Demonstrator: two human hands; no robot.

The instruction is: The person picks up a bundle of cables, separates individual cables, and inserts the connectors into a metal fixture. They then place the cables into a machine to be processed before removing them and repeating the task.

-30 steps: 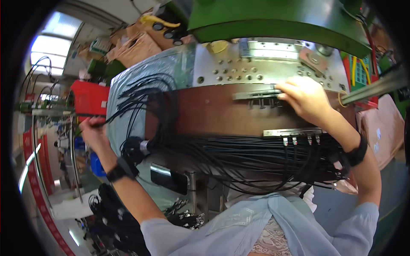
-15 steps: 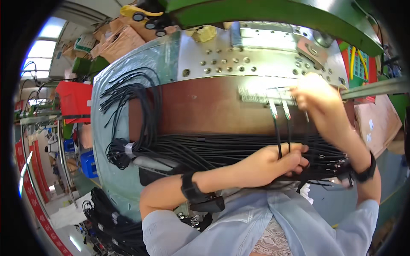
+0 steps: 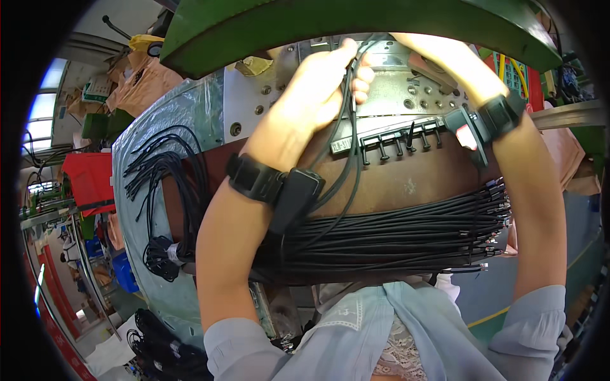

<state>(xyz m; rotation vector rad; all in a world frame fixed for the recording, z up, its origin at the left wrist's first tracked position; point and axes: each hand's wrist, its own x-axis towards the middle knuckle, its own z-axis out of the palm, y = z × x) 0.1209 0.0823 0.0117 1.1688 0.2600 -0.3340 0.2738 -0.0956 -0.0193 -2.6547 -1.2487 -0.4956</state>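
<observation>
Your left hand (image 3: 323, 82) pinches cables (image 3: 347, 95) at twelve o'clock; keep them untwisted. Beam (image 3: 356, 16) hides right hand; I can't tell its grip.

From the wearer's head, 1 fisheye view looks steeply down, past the forearms (image 3: 225, 251), onto the nearby brown worktop (image 3: 394, 185).

A short line of characters (image 3: 341, 145) marks the pale left end of the long, narrow metal bar (image 3: 389, 134) with black T-shaped pegs (image 3: 384, 153).
</observation>
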